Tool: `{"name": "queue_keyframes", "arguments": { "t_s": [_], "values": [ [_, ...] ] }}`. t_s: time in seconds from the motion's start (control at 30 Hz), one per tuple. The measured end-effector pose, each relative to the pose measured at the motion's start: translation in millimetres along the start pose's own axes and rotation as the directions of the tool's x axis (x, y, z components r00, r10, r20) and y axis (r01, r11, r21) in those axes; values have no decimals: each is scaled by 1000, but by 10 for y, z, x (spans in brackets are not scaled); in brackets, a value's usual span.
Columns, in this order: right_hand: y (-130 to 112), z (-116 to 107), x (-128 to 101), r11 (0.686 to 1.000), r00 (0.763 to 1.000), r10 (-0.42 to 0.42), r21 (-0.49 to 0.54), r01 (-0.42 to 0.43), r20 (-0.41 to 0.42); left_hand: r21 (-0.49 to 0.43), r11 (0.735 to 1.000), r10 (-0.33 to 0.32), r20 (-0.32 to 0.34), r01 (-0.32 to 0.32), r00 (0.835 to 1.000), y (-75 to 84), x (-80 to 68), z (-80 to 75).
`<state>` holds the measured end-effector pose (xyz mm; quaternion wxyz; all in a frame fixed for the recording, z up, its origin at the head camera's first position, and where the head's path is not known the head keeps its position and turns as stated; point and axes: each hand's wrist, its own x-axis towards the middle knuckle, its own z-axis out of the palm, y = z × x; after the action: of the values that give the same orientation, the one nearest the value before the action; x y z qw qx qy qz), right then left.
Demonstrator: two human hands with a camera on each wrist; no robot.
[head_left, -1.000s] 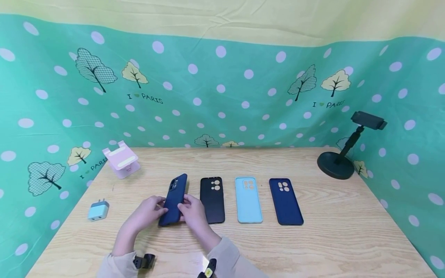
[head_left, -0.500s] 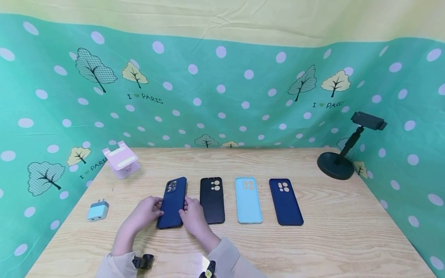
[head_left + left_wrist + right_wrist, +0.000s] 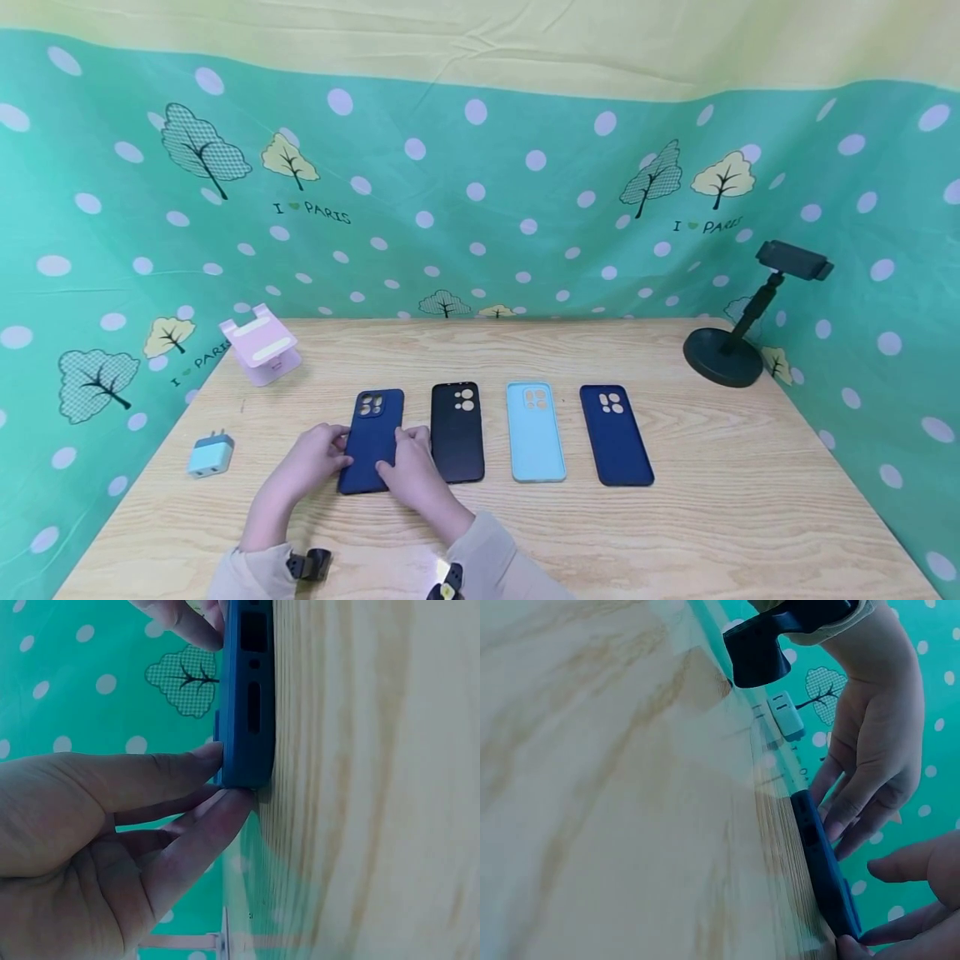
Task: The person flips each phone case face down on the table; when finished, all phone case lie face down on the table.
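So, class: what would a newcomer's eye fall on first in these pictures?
Probably the row of four phone cases on the wooden table: the dark blue case at the left end, flat under both hands, left hand and right hand, then black, light blue and navy. Behind hangs a polka-dot tree backdrop.

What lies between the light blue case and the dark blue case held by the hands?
The black case, flat on the table, shown in the head view.
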<state>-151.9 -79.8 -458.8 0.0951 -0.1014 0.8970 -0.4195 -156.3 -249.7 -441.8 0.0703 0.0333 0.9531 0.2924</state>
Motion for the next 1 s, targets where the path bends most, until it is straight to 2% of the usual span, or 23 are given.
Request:
{"name": "queue_keyframes", "arguments": {
  "t_s": [0.17, 0.37, 0.5, 0.57, 0.7, 0.83, 1.0],
  "values": [
    [13, -40, 4, 1000, 1000, 4, 16, -5, 26, 5, 1000, 8, -1, -8, 1000, -3, 17, 1],
    [81, -240, -20, 997, 998, -60, 54, 58, 34, 45, 999, 17, -30, -16, 999, 44, -6, -31],
    [180, -461, -2, 989, 996, -92, 116, 93, -14, 10, 999, 44, -59, -44, 997, 148, -7, -70],
    [252, -548, 16, 984, 993, -110, 135, 116, -50, -19, 997, 78, -63, -79, 995, 221, 20, -75],
    [429, -659, 43, 981, 982, -133, 120, 150, -134, -64, 991, 118, -50, -121, 992, 366, 123, -20],
    [553, -740, 47, 989, 974, -105, 78, 122, -201, -104, 987, 122, -30, -125, 992, 479, 239, 91],
    [621, -829, 64, 995, 966, -61, 57, 78, -252, -97, 986, 135, -5, -134, 991, 631, 357, 232]
  ]
}}
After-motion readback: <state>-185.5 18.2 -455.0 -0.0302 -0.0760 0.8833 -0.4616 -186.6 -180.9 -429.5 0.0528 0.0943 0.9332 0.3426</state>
